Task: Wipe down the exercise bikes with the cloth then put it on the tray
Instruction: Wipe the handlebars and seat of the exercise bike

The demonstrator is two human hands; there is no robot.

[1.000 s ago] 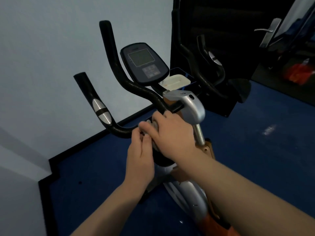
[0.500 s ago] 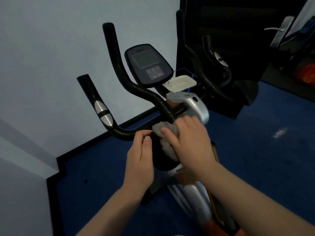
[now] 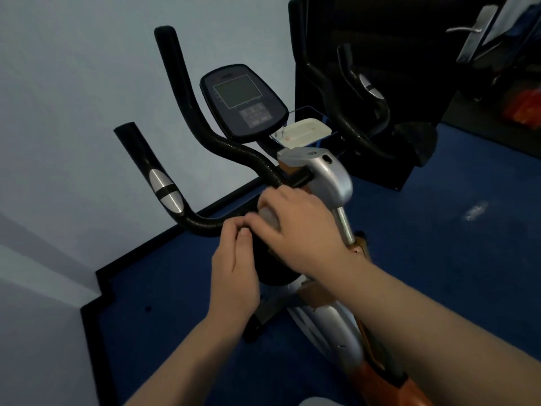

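Now my right hand covers the grey cloth and presses it on the black handlebar of the exercise bike, just where the bar meets the silver stem. Only a small piece of the cloth shows under my fingers, which are curled over it, so I hold it more than I pinch it. My left hand is just beside, with the fingertips bent in at the bar near the edge of the cloth; I cannot tell if they grip the cloth or only the bar.

The risk I see is that the cloth is bunched small under my palm. If I slide along the curved bar like this, it can roll out from my fingers and fall on the blue floor, and then I wipe with a dirty cloth. Also my two hands are very close, so they can block each other and leave the bend of the bar not cleaned. The console is near above, and a quick stroke can knock its buttons.

The white tray waits behind the console, well apart from the cloth, so that step is not yet done
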